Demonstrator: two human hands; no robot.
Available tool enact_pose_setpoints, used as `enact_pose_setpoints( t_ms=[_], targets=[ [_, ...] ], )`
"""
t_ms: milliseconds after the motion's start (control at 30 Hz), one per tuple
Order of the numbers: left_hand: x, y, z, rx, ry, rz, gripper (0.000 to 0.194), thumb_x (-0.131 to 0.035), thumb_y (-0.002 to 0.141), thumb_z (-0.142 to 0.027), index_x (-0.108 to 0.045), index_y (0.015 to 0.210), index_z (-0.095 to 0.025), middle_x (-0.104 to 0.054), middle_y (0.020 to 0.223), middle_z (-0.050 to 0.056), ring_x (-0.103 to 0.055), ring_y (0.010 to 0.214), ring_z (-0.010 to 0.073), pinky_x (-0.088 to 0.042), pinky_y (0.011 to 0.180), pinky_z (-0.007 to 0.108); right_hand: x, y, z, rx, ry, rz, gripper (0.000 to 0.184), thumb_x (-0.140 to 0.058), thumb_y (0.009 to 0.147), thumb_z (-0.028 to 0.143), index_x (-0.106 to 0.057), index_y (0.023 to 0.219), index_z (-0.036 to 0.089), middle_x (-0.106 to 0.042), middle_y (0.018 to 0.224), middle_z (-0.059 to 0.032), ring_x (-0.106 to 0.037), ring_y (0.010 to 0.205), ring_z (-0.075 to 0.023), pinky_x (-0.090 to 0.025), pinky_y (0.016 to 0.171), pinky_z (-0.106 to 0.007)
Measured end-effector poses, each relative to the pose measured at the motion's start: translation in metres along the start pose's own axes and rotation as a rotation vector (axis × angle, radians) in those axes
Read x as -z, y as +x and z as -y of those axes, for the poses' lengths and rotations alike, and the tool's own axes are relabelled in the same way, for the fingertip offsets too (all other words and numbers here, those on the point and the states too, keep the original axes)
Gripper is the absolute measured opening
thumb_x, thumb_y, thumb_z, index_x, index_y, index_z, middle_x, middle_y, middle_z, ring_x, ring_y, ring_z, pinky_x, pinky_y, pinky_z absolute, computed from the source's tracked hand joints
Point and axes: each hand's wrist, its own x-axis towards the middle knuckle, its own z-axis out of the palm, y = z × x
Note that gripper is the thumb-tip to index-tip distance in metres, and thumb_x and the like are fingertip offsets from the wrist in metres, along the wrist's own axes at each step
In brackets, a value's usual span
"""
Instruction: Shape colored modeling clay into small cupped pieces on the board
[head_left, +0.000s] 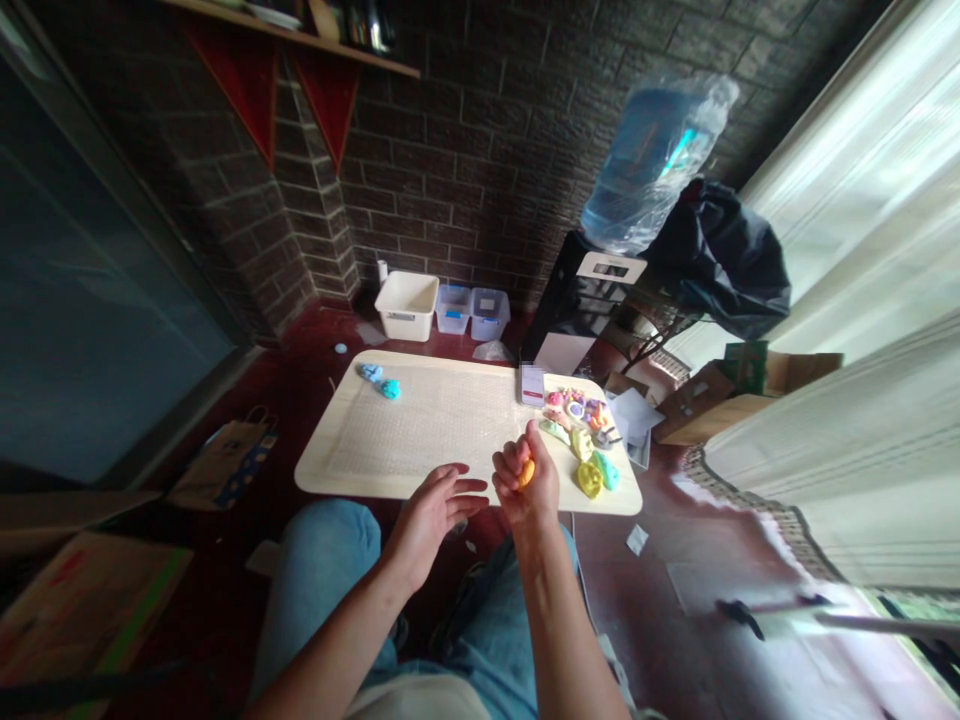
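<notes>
Evidently, an orange lump (526, 473) sits in the right hand (544, 495), over the near edge of the surface (319, 465). The fingers of this hand are curled closed around it, with part of the lump exposed between them. By its look it is a modelling compound: likely light, soft, pliable and slightly tacky, not brittle, though liable to dent or stretch under hard pressure. The best hold appears to be a light one around its rounded sides, with broad finger pads rather than the tips.

The left hand (429, 522) is beside the right and apart from it, its fingers loosely extended with gaps between them, and no item visible in its grasp.

Nearest to the right hand on the surface are a yellow lump (589, 480), a mint-green lump (606, 470), a pale yellow lump (581, 443) and a pale green piece (555, 431). Small multicoloured pieces lie behind these; their exact shapes are too small to certify. A phone (532, 385) rests near the far edge. Two blue lumps (390, 389) occupy the far left area, beside a textured clear sheet (435, 425). Beyond the surface, a white tub (407, 326) stands by the brick wall (465, 150).
</notes>
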Motion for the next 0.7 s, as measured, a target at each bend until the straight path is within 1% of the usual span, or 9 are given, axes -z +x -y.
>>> enact_pose_setpoints(
  t_ms=[133, 200, 233, 300, 367, 400, 533, 600, 700],
  targets=[
    [-0.012, -0.004, -0.005, -0.088, -0.009, 0.044, 0.025, -0.065, 0.085, -0.039, -0.062, 0.096, -0.017, -0.071, 0.097, 0.009, -0.067, 0.090, 0.0210, -0.050, 0.083, 0.034, 0.002, -0.005, -0.013, 0.050, -0.098, 0.056, 0.054, -0.064, 0.081, 0.050, -0.037, 0.045, 0.021, -0.030, 0.034, 0.0097, -0.021, 0.029, -0.0050, -0.015, 0.027, -0.018],
    [-0.020, -0.005, -0.006, -0.159, -0.056, 0.070, 0.027, -0.066, 0.085, -0.041, -0.064, 0.100, -0.019, -0.069, 0.105, 0.006, -0.065, 0.095, 0.0193, -0.050, 0.082, 0.031, 0.002, -0.010, -0.023, 0.147, -0.297, 0.098, 0.054, -0.059, 0.085, 0.049, -0.040, 0.043, 0.021, -0.038, 0.038, 0.0063, -0.034, 0.033, -0.0075, -0.027, 0.032, -0.020],
    [-0.025, -0.006, -0.006, -0.196, -0.090, 0.073, 0.030, -0.066, 0.085, -0.043, -0.064, 0.105, -0.022, -0.068, 0.110, 0.005, -0.064, 0.099, 0.0188, -0.050, 0.083, 0.030, 0.002, -0.013, -0.029, 0.234, -0.445, 0.120, 0.053, -0.057, 0.087, 0.048, -0.045, 0.044, 0.020, -0.047, 0.045, 0.0029, -0.046, 0.042, -0.0100, -0.038, 0.039, -0.022],
    [-0.033, -0.007, -0.003, -0.249, -0.148, 0.060, 0.039, -0.065, 0.085, -0.048, -0.062, 0.117, -0.027, -0.065, 0.121, 0.004, -0.061, 0.109, 0.0187, -0.048, 0.089, 0.028, 0.001, -0.019, -0.038, 0.472, -0.778, 0.135, 0.044, -0.052, 0.092, 0.046, -0.061, 0.058, 0.019, -0.065, 0.078, -0.0053, -0.063, 0.081, -0.0179, -0.053, 0.071, -0.031],
    [-0.038, -0.008, 0.001, -0.300, -0.141, 0.008, 0.042, -0.064, 0.085, -0.049, -0.061, 0.123, -0.030, -0.063, 0.126, 0.003, -0.059, 0.116, 0.0186, -0.047, 0.092, 0.027, -0.001, -0.024, -0.044, 0.687, -1.031, 0.082, 0.035, -0.044, 0.097, 0.044, -0.069, 0.089, 0.021, -0.060, 0.117, -0.0095, -0.051, 0.121, -0.0232, -0.041, 0.103, -0.043],
    [-0.040, -0.009, 0.004, -0.323, -0.110, -0.023, 0.041, -0.064, 0.085, -0.049, -0.063, 0.120, -0.028, -0.065, 0.124, 0.003, -0.060, 0.114, 0.0184, -0.047, 0.091, 0.026, -0.002, -0.026, -0.046, 0.753, -1.091, 0.039, 0.035, -0.039, 0.099, 0.044, -0.066, 0.104, 0.023, -0.053, 0.129, -0.0100, -0.043, 0.130, -0.0236, -0.033, 0.110, -0.047],
    [-0.040, -0.007, 0.006, -0.339, 0.021, -0.131, 0.046, -0.061, 0.081, -0.062, -0.069, 0.079, -0.016, -0.070, 0.077, 0.004, -0.065, 0.069, 0.0151, -0.049, 0.061, 0.024, -0.001, -0.031, -0.047, 0.729, -0.993, -0.025, 0.041, -0.024, 0.102, 0.045, -0.054, 0.122, 0.025, -0.045, 0.139, -0.0093, -0.039, 0.135, -0.0212, -0.033, 0.111, -0.048],
    [-0.037, -0.004, 0.001, -0.313, 0.053, -0.154, 0.056, -0.058, 0.080, -0.067, -0.059, 0.057, -0.016, -0.056, 0.050, 0.000, -0.052, 0.043, 0.0097, -0.039, 0.043, 0.021, 0.000, -0.033, -0.045, 0.680, -0.921, -0.015, 0.043, -0.022, 0.102, 0.046, -0.054, 0.119, 0.024, -0.052, 0.132, -0.0083, -0.044, 0.131, -0.0198, -0.035, 0.110, -0.045],
    [-0.033, -0.001, -0.010, -0.287, 0.059, -0.098, 0.060, -0.058, 0.082, -0.063, -0.044, 0.045, -0.017, -0.037, 0.036, -0.005, -0.033, 0.029, 0.0056, -0.022, 0.033, 0.019, 0.003, -0.036, -0.041, 0.658, -0.888, -0.046, 0.042, -0.024, 0.103, 0.045, -0.057, 0.114, 0.022, -0.059, 0.121, -0.0075, -0.050, 0.123, -0.0192, -0.036, 0.109, -0.044]
  ],
)
